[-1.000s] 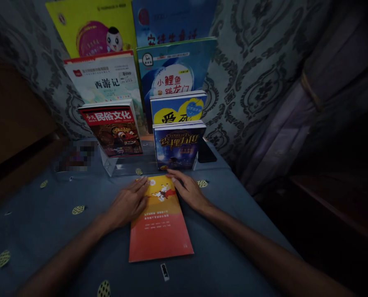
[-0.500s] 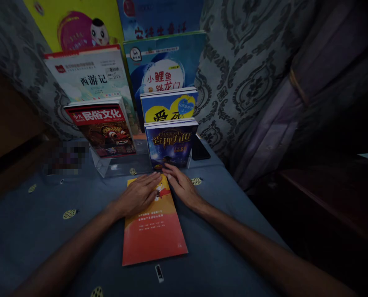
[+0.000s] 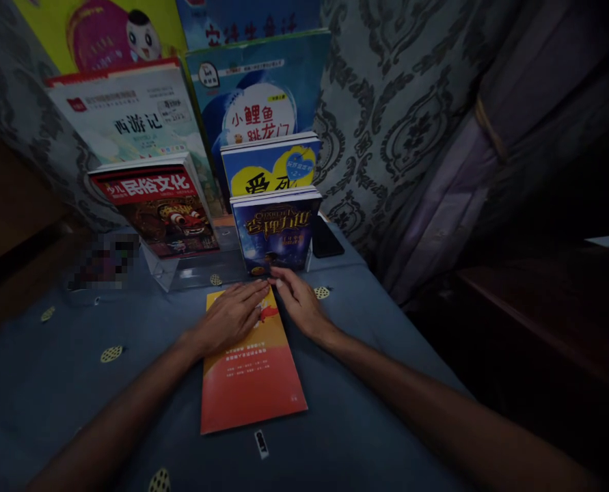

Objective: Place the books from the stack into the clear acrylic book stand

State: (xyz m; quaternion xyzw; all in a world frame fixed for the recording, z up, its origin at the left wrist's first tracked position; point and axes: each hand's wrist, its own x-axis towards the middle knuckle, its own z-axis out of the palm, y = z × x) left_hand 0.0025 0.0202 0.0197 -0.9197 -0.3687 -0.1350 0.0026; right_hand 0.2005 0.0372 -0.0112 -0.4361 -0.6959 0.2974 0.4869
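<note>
A red and orange book point(image 3: 255, 389) lies flat on the blue cloth, its printed text upside down to me. My left hand point(image 3: 235, 313) rests palm down across its far half, fingers stretched out toward the far right corner. At that corner, my right hand point(image 3: 300, 304) is on edge with its fingers extended, the fingertips close to the left ones. Just beyond my fingertips a dark blue book point(image 3: 276, 232) stands upside down in a clear stand point(image 3: 173, 273). Beside it stands a magazine point(image 3: 165, 219) with a red mask on the cover.
More picture books rise behind in tiers, among them a teal one point(image 3: 309, 75) and a white one point(image 3: 104, 102). A black phone point(image 3: 327, 240) lies behind the stand's right side. Patterned wallpaper point(image 3: 381, 116) and a tied curtain point(image 3: 437, 184) border the blue-covered surface point(image 3: 376, 383).
My left hand has slid slightly toward the far right corner of the red and orange book, covering more of its picture. The whole view has shifted a little.
</note>
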